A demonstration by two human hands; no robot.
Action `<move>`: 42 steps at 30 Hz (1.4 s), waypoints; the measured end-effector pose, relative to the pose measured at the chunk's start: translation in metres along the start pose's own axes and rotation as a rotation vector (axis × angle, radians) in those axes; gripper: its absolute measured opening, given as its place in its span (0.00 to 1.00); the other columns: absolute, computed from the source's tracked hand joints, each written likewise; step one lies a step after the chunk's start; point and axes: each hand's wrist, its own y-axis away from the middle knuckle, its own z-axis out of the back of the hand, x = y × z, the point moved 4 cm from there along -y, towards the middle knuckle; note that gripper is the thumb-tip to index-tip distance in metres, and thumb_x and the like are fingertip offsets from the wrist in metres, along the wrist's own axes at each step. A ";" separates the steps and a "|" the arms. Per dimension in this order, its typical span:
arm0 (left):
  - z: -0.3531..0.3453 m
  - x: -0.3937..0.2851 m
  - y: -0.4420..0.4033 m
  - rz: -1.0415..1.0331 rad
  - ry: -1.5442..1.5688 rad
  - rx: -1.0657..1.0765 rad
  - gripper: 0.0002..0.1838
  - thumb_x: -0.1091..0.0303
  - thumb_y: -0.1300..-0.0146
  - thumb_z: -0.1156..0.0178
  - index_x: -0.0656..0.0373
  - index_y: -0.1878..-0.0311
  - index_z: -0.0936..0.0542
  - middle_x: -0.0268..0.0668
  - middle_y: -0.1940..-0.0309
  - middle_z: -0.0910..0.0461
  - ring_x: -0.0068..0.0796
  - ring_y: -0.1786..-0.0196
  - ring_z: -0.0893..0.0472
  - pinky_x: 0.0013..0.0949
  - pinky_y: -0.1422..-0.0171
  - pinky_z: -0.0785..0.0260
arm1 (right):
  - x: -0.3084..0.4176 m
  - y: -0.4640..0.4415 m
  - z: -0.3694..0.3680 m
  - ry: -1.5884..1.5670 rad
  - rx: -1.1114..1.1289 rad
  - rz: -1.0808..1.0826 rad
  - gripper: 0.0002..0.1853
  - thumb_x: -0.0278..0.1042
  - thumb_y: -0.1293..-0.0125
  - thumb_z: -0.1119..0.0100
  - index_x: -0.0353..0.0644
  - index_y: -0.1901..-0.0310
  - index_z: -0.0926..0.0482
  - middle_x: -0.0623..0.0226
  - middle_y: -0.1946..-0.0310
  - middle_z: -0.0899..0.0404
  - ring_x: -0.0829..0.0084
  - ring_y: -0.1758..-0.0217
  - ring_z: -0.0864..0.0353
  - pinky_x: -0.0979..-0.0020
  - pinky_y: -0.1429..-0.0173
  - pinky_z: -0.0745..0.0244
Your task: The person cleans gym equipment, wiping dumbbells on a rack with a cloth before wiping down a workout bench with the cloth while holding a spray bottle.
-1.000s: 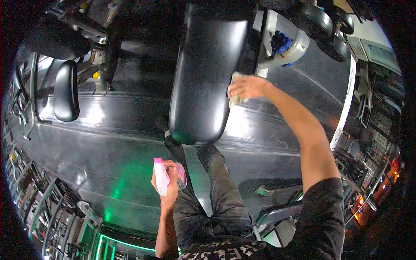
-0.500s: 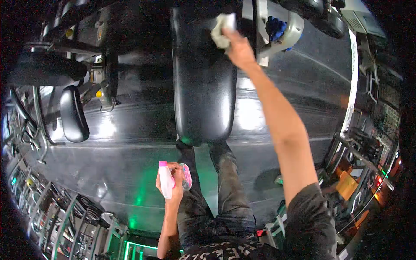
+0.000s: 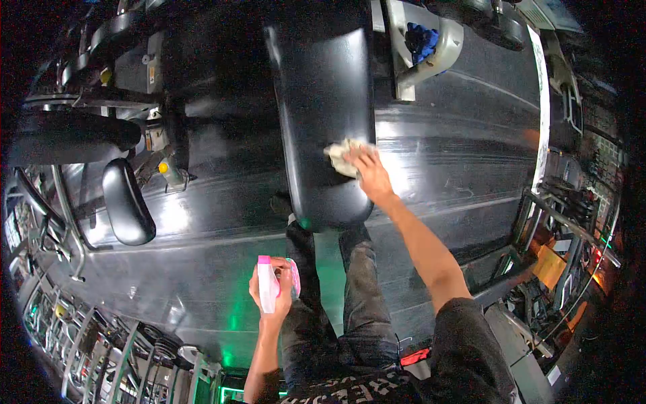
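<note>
A black padded bench (image 3: 326,87) runs up the middle of the head view, its rounded end near my legs. My right hand (image 3: 371,174) presses a crumpled cream cloth (image 3: 345,156) onto the pad near its right edge, fingers curled over it. Lower down, in front of my left leg, my left hand (image 3: 274,286) grips a spray bottle with a white and pink trigger head (image 3: 268,286). Its pink-labelled body (image 3: 295,277) is partly hidden behind the fingers.
To the left are a smaller black pad (image 3: 128,202) and machine frames with a yellow knob (image 3: 163,167). A pale metal frame (image 3: 447,50) with a bundled blue item (image 3: 422,42) stands right of the bench. Weight racks (image 3: 111,357) line the lower left.
My right hand has drawn the cloth down the bench from its far part toward the near end. My left hand still holds the spray bottle. The view has shifted slightly.
</note>
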 end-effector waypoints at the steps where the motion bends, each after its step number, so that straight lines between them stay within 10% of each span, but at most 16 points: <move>1: 0.001 -0.001 0.000 -0.020 -0.060 0.012 0.04 0.78 0.37 0.42 0.64 0.60 0.26 0.37 0.68 0.25 0.21 0.73 0.26 0.26 0.69 0.31 | 0.003 0.018 0.001 -0.025 0.024 0.023 0.34 0.19 0.46 0.42 0.57 0.36 0.31 0.65 0.35 0.32 0.57 0.29 0.38 0.53 0.25 0.44; 7: 0.012 -0.013 -0.008 -0.002 0.041 0.004 0.06 0.74 0.40 0.39 0.64 0.62 0.23 0.41 0.67 0.19 0.27 0.69 0.20 0.28 0.64 0.27 | 0.003 0.001 0.038 -0.248 0.276 -0.013 0.27 0.21 0.48 0.42 0.52 0.44 0.26 0.63 0.47 0.23 0.54 0.43 0.27 0.58 0.38 0.26; 16: 0.016 -0.020 -0.014 -0.170 0.043 0.009 0.07 0.73 0.37 0.39 0.64 0.60 0.26 0.41 0.65 0.23 0.23 0.73 0.25 0.27 0.69 0.28 | 0.017 -0.153 0.037 -0.004 -0.409 -0.063 0.31 0.18 0.50 0.41 0.52 0.41 0.26 0.63 0.38 0.28 0.57 0.33 0.33 0.54 0.28 0.40; 26: 0.026 -0.036 -0.014 -0.061 0.116 -0.076 0.05 0.77 0.41 0.38 0.66 0.63 0.24 0.42 0.67 0.18 0.30 0.65 0.18 0.30 0.59 0.26 | 0.071 0.009 -0.006 -0.084 0.050 0.136 0.27 0.18 0.46 0.46 0.51 0.44 0.23 0.65 0.37 0.27 0.62 0.31 0.32 0.57 0.26 0.41; 30: 0.025 -0.033 -0.011 -0.066 0.140 -0.084 0.05 0.77 0.41 0.38 0.65 0.63 0.24 0.42 0.67 0.18 0.30 0.65 0.18 0.30 0.60 0.26 | 0.036 -0.046 0.019 -0.670 0.107 -0.137 0.27 0.20 0.47 0.45 0.44 0.41 0.28 0.55 0.44 0.24 0.52 0.38 0.27 0.59 0.34 0.30; 35: 0.024 -0.029 -0.004 -0.088 0.061 -0.062 0.06 0.78 0.42 0.38 0.65 0.63 0.24 0.41 0.67 0.18 0.29 0.66 0.18 0.30 0.60 0.26 | 0.061 -0.159 0.098 -0.367 -0.398 -0.033 0.29 0.18 0.47 0.43 0.47 0.40 0.27 0.56 0.36 0.30 0.49 0.36 0.30 0.57 0.34 0.31; 42: 0.034 -0.031 0.001 -0.078 0.145 -0.078 0.06 0.80 0.43 0.39 0.64 0.62 0.23 0.41 0.67 0.18 0.29 0.66 0.18 0.29 0.60 0.26 | 0.099 -0.115 -0.008 0.056 -0.164 -0.045 0.22 0.21 0.45 0.43 0.49 0.47 0.23 0.66 0.31 0.35 0.59 0.26 0.41 0.53 0.22 0.50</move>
